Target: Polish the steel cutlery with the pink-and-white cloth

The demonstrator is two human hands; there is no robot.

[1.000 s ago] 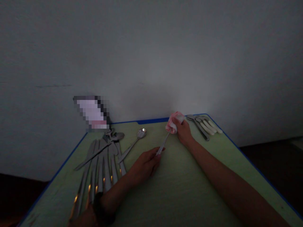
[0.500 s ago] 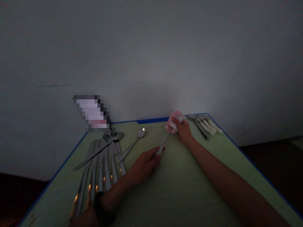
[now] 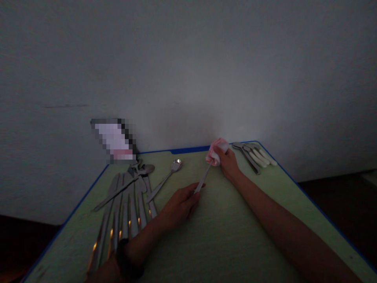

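My left hand [image 3: 183, 202] is closed round the handle end of a silver piece of cutlery [image 3: 202, 181], which slants up to the right. Its far end is wrapped in a crumpled pink-and-white cloth [image 3: 214, 154], so its kind is hidden. My right hand [image 3: 229, 160] pinches that cloth around it. To the left lies a single spoon [image 3: 176, 166], bowl away from me. Beyond it, another spoon [image 3: 147, 169] rests across a row of table knives [image 3: 118, 204], partly covered by my left forearm.
At the table's far right corner lie several spoons [image 3: 249, 157] and several utensils with white handles [image 3: 260, 158]. A blurred-out phone-like screen [image 3: 113, 138] leans on the wall [image 3: 188, 78] at the back left. The green tabletop [image 3: 212, 243] has a blue edge.
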